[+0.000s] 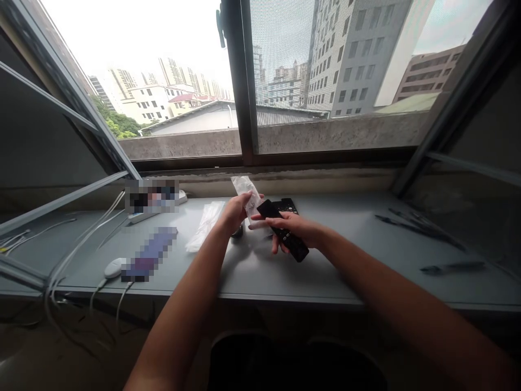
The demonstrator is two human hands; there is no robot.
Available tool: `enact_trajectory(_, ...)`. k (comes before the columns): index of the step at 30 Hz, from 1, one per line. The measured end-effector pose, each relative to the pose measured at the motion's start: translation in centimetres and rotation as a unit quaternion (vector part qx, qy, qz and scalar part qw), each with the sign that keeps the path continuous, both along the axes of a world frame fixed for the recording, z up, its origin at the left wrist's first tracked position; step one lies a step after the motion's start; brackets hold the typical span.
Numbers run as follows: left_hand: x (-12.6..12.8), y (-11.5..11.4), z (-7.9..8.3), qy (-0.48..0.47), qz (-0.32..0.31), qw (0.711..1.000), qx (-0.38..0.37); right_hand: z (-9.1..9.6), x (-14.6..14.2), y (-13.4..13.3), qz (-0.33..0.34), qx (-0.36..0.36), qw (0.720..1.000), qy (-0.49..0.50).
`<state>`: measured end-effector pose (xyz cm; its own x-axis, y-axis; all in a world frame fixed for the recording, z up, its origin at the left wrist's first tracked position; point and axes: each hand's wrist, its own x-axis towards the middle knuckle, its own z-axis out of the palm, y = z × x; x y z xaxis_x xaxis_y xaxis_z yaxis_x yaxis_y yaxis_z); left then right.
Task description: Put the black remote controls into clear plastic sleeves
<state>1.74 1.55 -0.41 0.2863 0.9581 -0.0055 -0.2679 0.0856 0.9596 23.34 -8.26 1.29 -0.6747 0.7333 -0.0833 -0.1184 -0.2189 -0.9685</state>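
Observation:
My left hand is closed on a clear plastic sleeve, pinching it above the desk. In my right hand is a black remote control, held at a slant with its upper end close to the sleeve. I cannot tell whether that end touches the sleeve. Just behind the right hand lies another black item with buttons, partly covered. A pile of clear plastic sleeves rests left of my left forearm. Under the left hand a small dark object shows only in part.
The grey desk runs below a window. At the left are a power strip, white cables, a white round charger and a blurred-out flat item. Several pens lie at the right. Metal frame bars rise on both sides.

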Motion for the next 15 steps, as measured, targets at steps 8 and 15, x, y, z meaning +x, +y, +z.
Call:
enact_trajectory(8, -0.6, 0.5, 0.6, -0.027, 0.086, 0.996, -0.001, -0.2, -0.1, -0.4, 0.082, 0.015, 0.995, -0.054)
enact_trajectory(15, -1.4, 1.0, 0.8, -0.060, 0.141, 0.987, -0.038, 0.2, -0.1, -0.7, 0.143, 0.032, 0.985, -0.091)
